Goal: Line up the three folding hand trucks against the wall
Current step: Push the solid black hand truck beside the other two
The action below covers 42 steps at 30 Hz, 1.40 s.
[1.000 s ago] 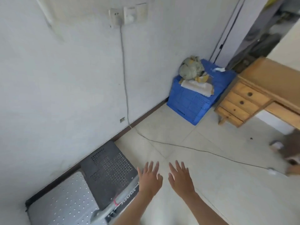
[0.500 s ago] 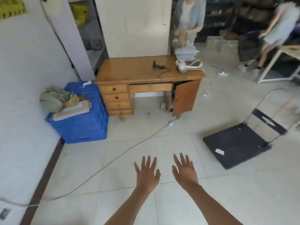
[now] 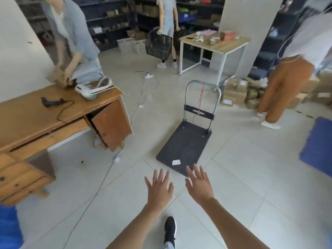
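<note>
One folding hand truck point(image 3: 185, 144) stands on the tiled floor ahead of me, its dark flat deck toward me and its grey metal handle point(image 3: 203, 85) upright at the far end. A white label lies near the deck's front corner. My left hand point(image 3: 159, 188) and my right hand point(image 3: 198, 186) are stretched out in front of me, fingers spread, holding nothing. The right hand's fingertips reach just short of the deck's near corner. No wall and no other hand truck is in view.
A wooden desk point(image 3: 53, 112) with an open cupboard door stands at the left. A cable point(image 3: 100, 187) runs across the floor. Three people stand around: one behind the desk, one with a black basket point(image 3: 158, 44), one in brown trousers point(image 3: 280, 90). Cardboard boxes point(image 3: 235, 92) sit beyond the truck.
My view has swung from the wall with two parked trucks to the room. The lone hand truck now lies straight ahead and closer to my hands, which stay open.
</note>
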Motion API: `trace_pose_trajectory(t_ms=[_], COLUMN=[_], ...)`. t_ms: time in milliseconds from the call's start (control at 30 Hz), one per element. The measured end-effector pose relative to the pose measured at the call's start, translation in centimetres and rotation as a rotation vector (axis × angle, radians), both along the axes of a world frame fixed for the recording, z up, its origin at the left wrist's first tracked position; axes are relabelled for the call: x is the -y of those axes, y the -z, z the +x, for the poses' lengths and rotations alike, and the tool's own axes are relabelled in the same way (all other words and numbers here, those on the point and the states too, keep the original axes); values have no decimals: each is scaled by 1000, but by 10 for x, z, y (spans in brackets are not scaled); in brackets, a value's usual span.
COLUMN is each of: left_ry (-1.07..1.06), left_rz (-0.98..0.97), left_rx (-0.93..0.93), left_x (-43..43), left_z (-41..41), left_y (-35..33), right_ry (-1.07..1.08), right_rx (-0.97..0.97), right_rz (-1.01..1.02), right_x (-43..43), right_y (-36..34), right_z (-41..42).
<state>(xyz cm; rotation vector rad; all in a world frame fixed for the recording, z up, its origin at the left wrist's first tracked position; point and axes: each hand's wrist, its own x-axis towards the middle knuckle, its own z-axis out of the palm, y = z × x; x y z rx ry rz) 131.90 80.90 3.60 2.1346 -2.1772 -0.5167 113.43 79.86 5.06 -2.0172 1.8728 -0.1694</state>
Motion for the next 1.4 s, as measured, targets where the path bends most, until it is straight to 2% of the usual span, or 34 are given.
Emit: trace_pose_trajectory(t_ms=[233, 600, 967, 1400], left_ry=[225, 369, 265, 16], left_rz=[0, 15, 3, 15], left_rx=[-32, -33, -55, -89], left_x=[167, 363, 558, 845], left_z=[-92, -255, -425, -520], left_y=[-11, -11, -24, -8], right_ry=[244, 355, 254, 98], right_rx=[7, 24, 56, -4], right_rz=[-31, 1, -16, -50], right_x=[117, 273, 490, 796], right_y=[-17, 2, -1, 6], right_z=[-79, -222, -383, -518])
